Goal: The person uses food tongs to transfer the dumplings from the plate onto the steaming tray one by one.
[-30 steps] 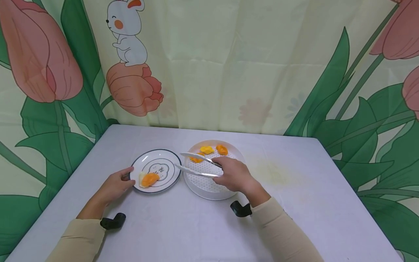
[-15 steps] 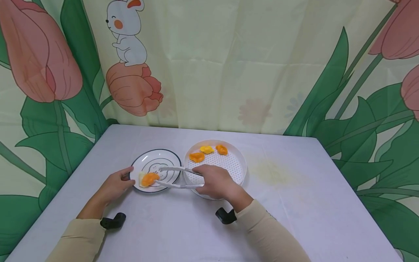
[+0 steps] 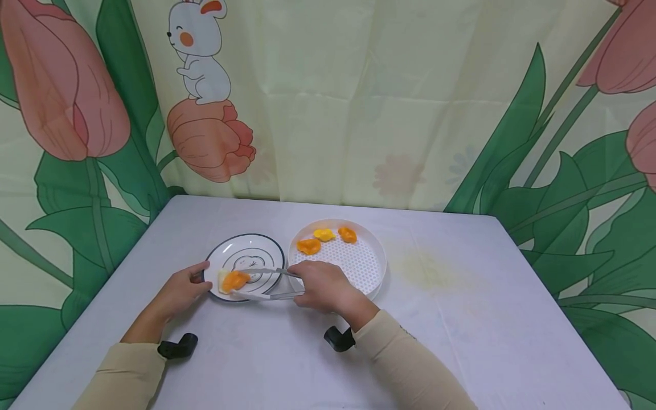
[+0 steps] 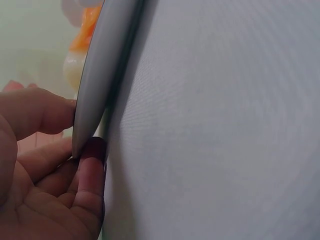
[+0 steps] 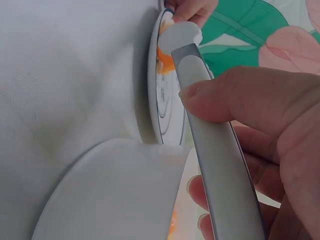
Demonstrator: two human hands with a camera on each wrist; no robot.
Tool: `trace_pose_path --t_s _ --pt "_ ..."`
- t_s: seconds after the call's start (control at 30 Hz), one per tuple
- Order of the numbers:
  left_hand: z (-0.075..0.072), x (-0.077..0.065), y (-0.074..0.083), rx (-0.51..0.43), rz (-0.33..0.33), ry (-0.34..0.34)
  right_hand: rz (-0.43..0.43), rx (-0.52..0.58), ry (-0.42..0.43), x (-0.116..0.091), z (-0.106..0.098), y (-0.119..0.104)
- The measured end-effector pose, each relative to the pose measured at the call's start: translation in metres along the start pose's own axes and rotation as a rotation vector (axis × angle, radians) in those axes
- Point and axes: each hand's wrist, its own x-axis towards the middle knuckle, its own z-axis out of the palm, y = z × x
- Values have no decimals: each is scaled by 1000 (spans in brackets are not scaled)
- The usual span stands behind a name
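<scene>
My left hand (image 3: pixel 179 293) pinches the left rim of a white plate (image 3: pixel 267 250) with dark rings, thumb above and fingers beneath in the left wrist view. An orange dumpling-shaped piece (image 3: pixel 236 280) lies on the plate's left side, against a pale yellowish piece (image 3: pixel 222 278). My right hand (image 3: pixel 325 285) grips metal tongs (image 3: pixel 282 296), its thumb along one arm in the right wrist view (image 5: pixel 220 160). The spread tong tips stand on either side of the orange piece; whether they touch it I cannot tell.
A round white tray (image 3: pixel 376 267) with a perforated base stands right of the plate. At its back lie two orange pieces, one on the left (image 3: pixel 308 246) and one on the right (image 3: pixel 347 234), with a yellow piece (image 3: pixel 324 234) between. A patterned curtain (image 3: pixel 328 114) hangs behind the table.
My right hand has carried the spread tongs left and slightly down, from over the tray to the orange piece on the plate. The left hand and the plate have stayed put.
</scene>
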Motion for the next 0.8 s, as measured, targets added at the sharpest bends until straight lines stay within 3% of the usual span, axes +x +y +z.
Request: trace_pose_path --t_s 0.8 --pt "1 -1 0 4 11 6 -13 16 5 -1 -2 1"
